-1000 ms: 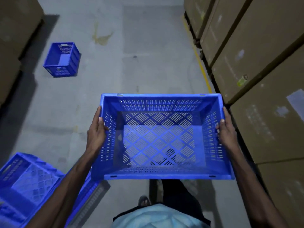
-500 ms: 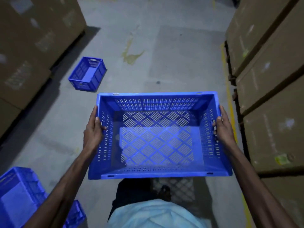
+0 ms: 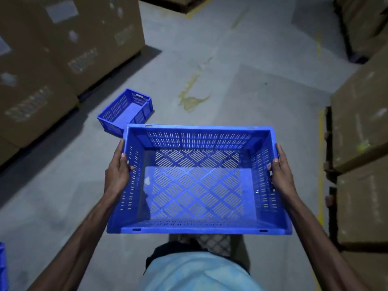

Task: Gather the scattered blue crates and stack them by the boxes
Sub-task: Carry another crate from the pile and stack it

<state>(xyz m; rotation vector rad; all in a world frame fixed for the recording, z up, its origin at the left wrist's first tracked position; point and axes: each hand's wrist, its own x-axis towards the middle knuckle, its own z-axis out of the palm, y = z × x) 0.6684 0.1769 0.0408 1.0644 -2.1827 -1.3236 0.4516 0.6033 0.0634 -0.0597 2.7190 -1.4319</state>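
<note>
I carry an empty blue slotted crate [image 3: 197,227] level in front of my waist. My left hand [image 3: 116,173] grips its left wall, thumb over the rim. My right hand [image 3: 281,175] grips the right wall the same way. A second, smaller-looking blue crate [image 3: 126,111] sits upright on the concrete floor ahead and to the left, close to the cardboard boxes [image 3: 63,49] on the left. A sliver of another blue crate [image 3: 2,267] shows at the bottom left edge.
Tall cardboard boxes [image 3: 361,127] on pallets line the right side behind a yellow floor line [image 3: 320,164]. More boxes stand at the far right corner. A yellowish stain [image 3: 191,97] marks the grey floor ahead. The aisle runs between the two box rows.
The view has turned left and moved forward: the floor crate now lies nearer and more central, and the blue crates at the bottom left have almost left the view. My grip on the carried crate is unchanged.
</note>
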